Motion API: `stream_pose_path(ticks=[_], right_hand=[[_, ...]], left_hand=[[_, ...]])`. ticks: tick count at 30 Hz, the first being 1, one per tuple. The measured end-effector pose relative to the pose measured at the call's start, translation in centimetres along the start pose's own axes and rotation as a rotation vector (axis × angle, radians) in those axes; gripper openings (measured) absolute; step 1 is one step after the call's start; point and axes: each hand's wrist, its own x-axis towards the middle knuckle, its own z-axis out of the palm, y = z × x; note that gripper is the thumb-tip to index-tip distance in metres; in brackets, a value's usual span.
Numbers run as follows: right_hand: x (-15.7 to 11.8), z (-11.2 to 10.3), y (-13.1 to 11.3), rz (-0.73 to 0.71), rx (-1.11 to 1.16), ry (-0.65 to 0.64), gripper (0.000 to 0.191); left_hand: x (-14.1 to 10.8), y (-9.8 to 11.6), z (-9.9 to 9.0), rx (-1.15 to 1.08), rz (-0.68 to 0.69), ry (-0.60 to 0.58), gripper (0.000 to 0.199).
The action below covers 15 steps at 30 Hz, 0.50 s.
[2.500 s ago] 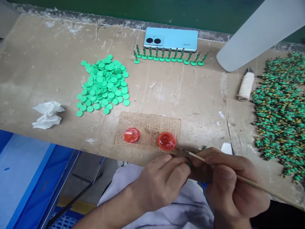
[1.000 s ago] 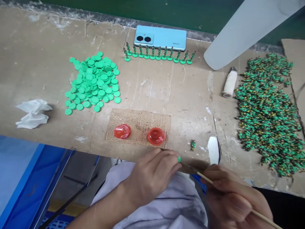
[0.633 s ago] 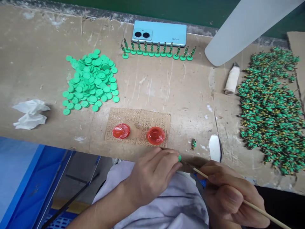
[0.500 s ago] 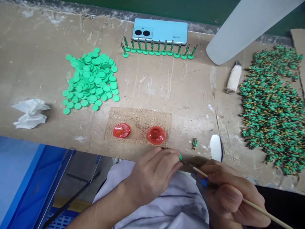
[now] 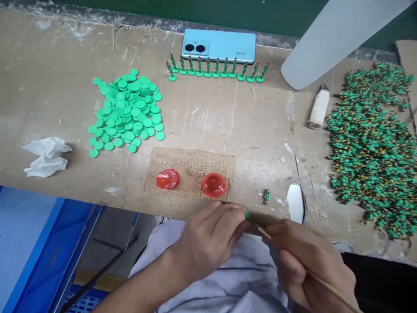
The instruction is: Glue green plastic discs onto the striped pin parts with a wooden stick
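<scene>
Nearest to me, at the front edge of the bench [image 5: 260,134], both hands work above the lap, which is covered by a pale garment [image 5: 224,282]. The left hand [image 5: 211,241] is closed, fingers bunched together; its fingertips pinch a green disc [image 5: 247,215], part of which projects beyond them. The right hand [image 5: 314,261] is closed in a pen grip on a thin brush [image 5: 264,233]. The brush handle runs back under the fingers; its tip is directed at the disc. Contact between tip and disc cannot be determined from here.

Just beyond the hands, a single green figure [image 5: 266,197] lies flat on the bench. To its left, a cardboard pad [image 5: 211,158] carries a left red dish [image 5: 167,179] and a right red dish [image 5: 214,185], set apart. A crumpled tissue [image 5: 47,156] lies at far left.

Further back, a disc pile [image 5: 127,111] occupies the left side and a dense figure pile [image 5: 374,148] the right. A wrapped tool [image 5: 318,108] lies beside the figure pile.

At the rear, a row of figures [image 5: 216,68] stands upright on green bases, directly in front of a light-blue phone [image 5: 224,45]. A tapered white column [image 5: 339,48] slants in at right, before a dark green wall [image 5: 130,8].
</scene>
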Motion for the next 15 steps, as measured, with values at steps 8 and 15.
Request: stream_pose_path(ticks=[8,15], right_hand=[[1.9,0.0,-1.8,-0.102,-0.135,-0.15,0.016],[-0.1,0.6,0.0,-0.07,-0.086,0.071,0.007]], left_hand=[[0.0,-0.1,-0.1,-0.021,0.009,0.002,0.011],[-0.1,-0.1,0.0,-0.025,0.001,0.023,0.012]])
